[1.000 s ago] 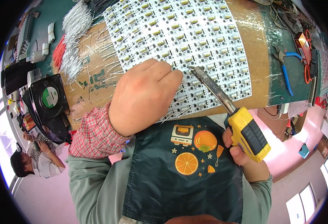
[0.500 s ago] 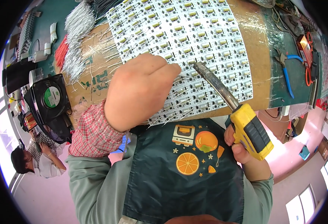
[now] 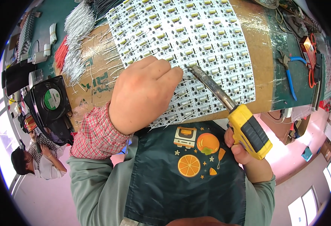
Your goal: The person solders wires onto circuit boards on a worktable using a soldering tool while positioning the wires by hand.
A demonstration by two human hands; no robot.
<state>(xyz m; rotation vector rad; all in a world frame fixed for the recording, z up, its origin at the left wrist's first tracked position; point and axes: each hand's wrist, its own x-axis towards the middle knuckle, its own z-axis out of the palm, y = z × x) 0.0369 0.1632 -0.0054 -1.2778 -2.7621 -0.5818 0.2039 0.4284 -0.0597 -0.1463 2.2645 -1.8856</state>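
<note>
My right hand [image 3: 239, 150] is wrapped round the yellow and black handle of a soldering iron [image 3: 250, 132]. The iron's dark tip slants up and left and meets a large white sheet of circuit boards [image 3: 226, 56], at a spot just right of my left fingertips. My left hand [image 3: 144, 96] is closed in a pinch low over the sheet. A thin white wire [image 3: 185, 77] shows at its fingertips, mostly hidden by the hand. Rows of small components cover the sheet, and several white wires trail from its left and lower left parts.
A bundle of white wires [image 3: 77, 35] and some red wires [image 3: 61, 54] lie at the left. A black fan [image 3: 49, 98] stands at the table's left edge. Blue-handled pliers [image 3: 289, 75] and orange-handled scissors [image 3: 311, 77] lie right. Another person [image 3: 41, 158] sits far left.
The soldering iron has shifted slightly left and down, its tip now closer to my left fingertips. My left hand has lowered a little, still pinched. The sheet stays about where it was.
</note>
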